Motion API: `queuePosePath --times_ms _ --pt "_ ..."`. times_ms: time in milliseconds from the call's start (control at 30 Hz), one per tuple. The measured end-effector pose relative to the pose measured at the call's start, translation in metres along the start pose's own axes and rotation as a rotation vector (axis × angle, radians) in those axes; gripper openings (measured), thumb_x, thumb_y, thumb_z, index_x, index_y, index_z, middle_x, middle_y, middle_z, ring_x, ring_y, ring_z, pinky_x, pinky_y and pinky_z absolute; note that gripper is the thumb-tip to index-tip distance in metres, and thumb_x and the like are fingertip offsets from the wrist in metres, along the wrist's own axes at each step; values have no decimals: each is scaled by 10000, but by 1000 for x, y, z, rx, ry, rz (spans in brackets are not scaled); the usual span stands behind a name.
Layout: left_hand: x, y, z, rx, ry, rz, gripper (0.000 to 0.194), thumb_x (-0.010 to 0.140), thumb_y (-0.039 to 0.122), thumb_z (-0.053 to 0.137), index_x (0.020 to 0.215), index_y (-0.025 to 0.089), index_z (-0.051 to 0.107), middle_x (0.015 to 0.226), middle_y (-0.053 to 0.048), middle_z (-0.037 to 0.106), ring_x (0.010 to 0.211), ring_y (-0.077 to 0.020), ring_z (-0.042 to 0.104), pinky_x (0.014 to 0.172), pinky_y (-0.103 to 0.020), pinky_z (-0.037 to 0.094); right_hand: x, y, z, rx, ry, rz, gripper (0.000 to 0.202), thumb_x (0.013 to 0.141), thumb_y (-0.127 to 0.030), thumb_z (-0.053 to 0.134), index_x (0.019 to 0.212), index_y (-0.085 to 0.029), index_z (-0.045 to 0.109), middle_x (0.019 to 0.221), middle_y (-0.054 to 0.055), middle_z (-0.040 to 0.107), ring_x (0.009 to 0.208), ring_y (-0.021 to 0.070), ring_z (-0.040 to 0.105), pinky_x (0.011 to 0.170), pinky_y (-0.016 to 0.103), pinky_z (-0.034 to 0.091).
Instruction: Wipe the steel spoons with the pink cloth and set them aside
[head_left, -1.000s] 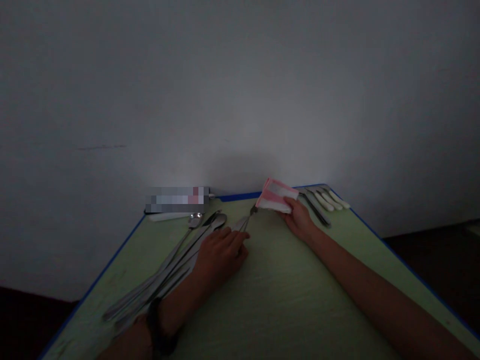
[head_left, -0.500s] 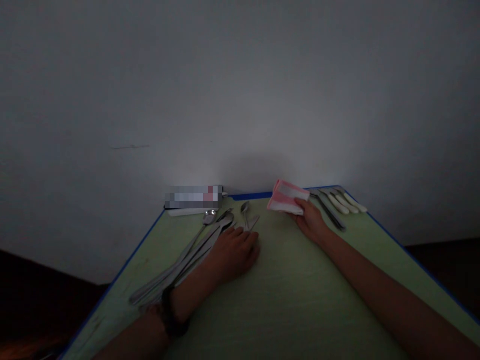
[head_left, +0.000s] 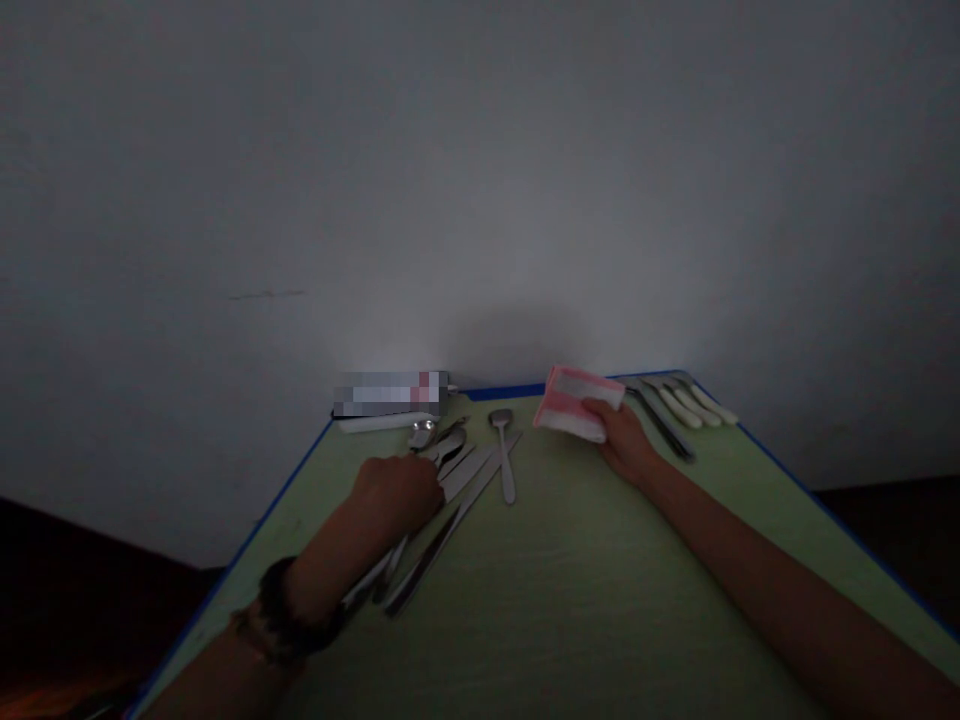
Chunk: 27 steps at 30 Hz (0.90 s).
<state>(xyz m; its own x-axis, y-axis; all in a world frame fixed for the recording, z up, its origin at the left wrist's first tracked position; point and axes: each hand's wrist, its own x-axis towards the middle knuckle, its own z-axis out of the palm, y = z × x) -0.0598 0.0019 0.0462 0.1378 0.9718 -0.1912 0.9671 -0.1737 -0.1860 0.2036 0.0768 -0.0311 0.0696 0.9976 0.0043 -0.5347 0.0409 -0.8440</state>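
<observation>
My right hand [head_left: 621,435] grips a folded pink-and-white cloth [head_left: 577,402] above the far side of the table. My left hand [head_left: 397,492] is closed, fingers curled down over a pile of cutlery; what they hold, if anything, is hidden. Right beyond its knuckles show a shiny spoon [head_left: 423,433] and a rounder spoon [head_left: 453,443]. Table knives [head_left: 466,475] lie slanted beside the hand, their handles toward me. A single spoon [head_left: 506,470] rests between my two hands, bowl toward the wall.
White-handled cutlery [head_left: 682,408] and dark-handled pieces [head_left: 667,428] lie at the far right of the green table [head_left: 570,600]. A box with a blurred face [head_left: 390,394] stands at the far left. A grey wall [head_left: 495,200] rises right behind the table's blue edge.
My left hand has moved left from the single spoon to the cutlery pile. That spoon now lies fully visible, farther toward me. The right hand and cloth have barely shifted.
</observation>
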Motion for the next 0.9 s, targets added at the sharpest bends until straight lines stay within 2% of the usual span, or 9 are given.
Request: queuePosePath --times_ms 200,300,400,533,633,767,833,900 --pt "6 0 -3 0 17 13 277 792 247 469 762 92 696 821 -251 694 779 -388 672 652 -492 494 -1 -1 0 -19 -31 20 162 652 -191 681 799 -185 612 694 5 679 659 174 631 561 262 477" --pt "6 2 -9 -2 54 3 310 833 262 414 845 86 670 838 -246 684 779 -370 664 655 -485 484 -2 -2 1 -26 -33 37 169 647 -196 684 799 -175 614 676 3 675 654 176 633 565 266 481" --pt "2 13 -12 -40 122 48 358 894 305 321 953 104 612 847 -200 681 749 -323 657 659 -452 478 -1 -2 1 -11 -29 44 160 646 -195 679 788 -173 611 664 2 674 671 183 639 597 281 493" --pt "-3 38 -5 -275 213 293 327 939 295 268 933 153 562 838 -102 662 742 -216 630 695 -336 467 0 -3 1 18 8 62 165 630 -179 668 784 -167 609 650 -6 668 660 177 637 607 280 499" --pt "-2 48 4 -486 166 414 353 958 298 227 931 173 556 873 -77 649 792 -185 617 728 -298 461 -1 -6 2 23 21 79 149 620 -170 664 755 -159 604 620 -13 654 645 168 629 596 267 491" --pt "4 41 8 -578 147 376 316 943 310 278 904 183 565 850 -64 653 788 -190 619 737 -314 456 -1 -7 3 36 -16 88 137 625 -174 661 750 -155 608 636 -3 655 664 171 627 611 269 486" --pt "7 37 6 -606 150 350 313 938 301 282 861 187 563 805 -53 653 754 -186 621 720 -316 458 1 -4 2 29 3 76 147 634 -177 656 772 -159 608 650 -4 656 649 168 620 604 270 481" --pt "7 38 5 -766 118 351 340 950 331 253 833 189 539 757 -34 649 674 -161 615 650 -287 467 4 0 0 34 54 33 170 647 -178 647 810 -169 601 672 -11 655 638 162 610 603 275 480"
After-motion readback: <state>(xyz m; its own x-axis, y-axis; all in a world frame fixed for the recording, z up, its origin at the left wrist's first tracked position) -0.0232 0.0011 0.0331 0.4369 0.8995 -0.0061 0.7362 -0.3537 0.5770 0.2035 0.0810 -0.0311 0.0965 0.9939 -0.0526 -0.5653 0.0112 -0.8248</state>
